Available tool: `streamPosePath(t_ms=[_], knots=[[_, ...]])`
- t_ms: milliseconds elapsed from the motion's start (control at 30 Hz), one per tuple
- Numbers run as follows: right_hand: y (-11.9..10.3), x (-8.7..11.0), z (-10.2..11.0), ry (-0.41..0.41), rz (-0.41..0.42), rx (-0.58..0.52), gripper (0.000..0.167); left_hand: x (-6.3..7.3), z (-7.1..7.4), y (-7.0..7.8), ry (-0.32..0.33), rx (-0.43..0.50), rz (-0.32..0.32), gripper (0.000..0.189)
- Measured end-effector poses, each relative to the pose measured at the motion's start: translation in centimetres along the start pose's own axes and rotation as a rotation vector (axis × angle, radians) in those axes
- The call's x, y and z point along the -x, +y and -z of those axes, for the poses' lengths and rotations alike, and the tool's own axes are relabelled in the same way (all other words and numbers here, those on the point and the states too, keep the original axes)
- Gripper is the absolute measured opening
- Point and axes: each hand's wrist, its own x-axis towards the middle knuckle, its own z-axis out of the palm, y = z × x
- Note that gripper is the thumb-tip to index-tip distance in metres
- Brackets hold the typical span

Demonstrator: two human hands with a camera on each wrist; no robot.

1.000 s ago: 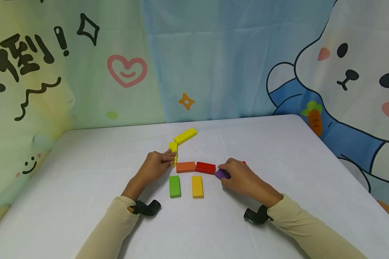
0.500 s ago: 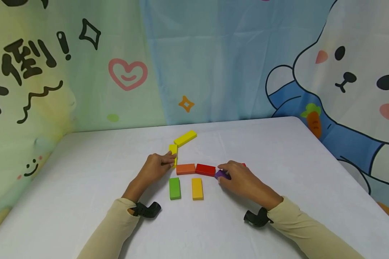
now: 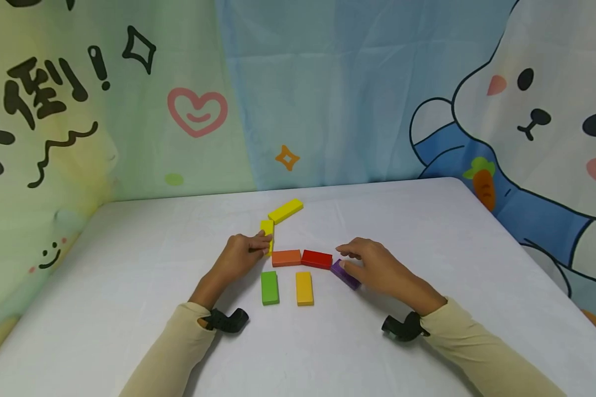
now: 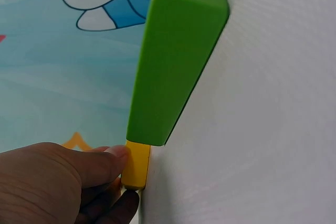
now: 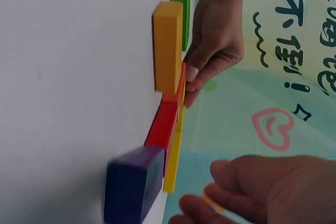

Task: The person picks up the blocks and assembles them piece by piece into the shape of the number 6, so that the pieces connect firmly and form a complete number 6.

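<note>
My left hand [image 3: 237,257] pinches a yellow block [image 3: 266,225] between thumb and fingers; the left wrist view shows the thumb on its side. A second yellow block [image 3: 286,210] lies slanted beyond it. By the held block's near end an orange block [image 3: 286,258] starts a row, followed by a red block [image 3: 317,259] and a slanted purple block [image 3: 345,275]. Over the purple block's far side my right hand [image 3: 383,267] hovers, fingers loosely bent. The right wrist view shows that hand [image 5: 268,190] apart from the purple block [image 5: 131,184], holding nothing.
A green block [image 3: 270,288] and an amber block [image 3: 305,288] lie nearer me, in front of the row. White cloth covers the table [image 3: 298,353]. A printed curtain [image 3: 328,99] hangs along its back edge.
My right hand has let go of the purple block and lifted slightly away to the right, uncovering it. A bit of red seen behind that hand is now hidden. My left hand stays put.
</note>
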Motion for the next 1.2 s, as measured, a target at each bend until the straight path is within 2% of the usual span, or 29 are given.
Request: streamPosePath(t_ms=[133, 433, 767, 1000, 1200], knots=[[0.6, 0.1, 0.7, -0.01, 0.058, -0.008, 0.036, 0.0, 0.0, 0.0, 0.003, -0.001, -0.003, 0.023], [2.1, 1.3, 2.0, -0.116, 0.141, -0.014, 0.044, 0.2, 0.1, 0.1, 0.012, -0.013, -0.003, 0.023], [4.1, 1.8, 3.3, -0.07, 0.217, 0.003, 0.046, 0.0, -0.1, -0.2, 0.008, -0.008, 0.0, 0.025], [5.3, 1.8, 3.5, -0.041, 0.193, 0.023, 0.052, 0.0, -0.1, -0.1, 0.005, -0.007, -0.008, 0.026], [6.3, 1.7, 3.5, -0.063, 0.137, 0.033, 0.062, -0.1, -0.1, -0.2, 0.003, -0.014, 0.023, 0.025]])
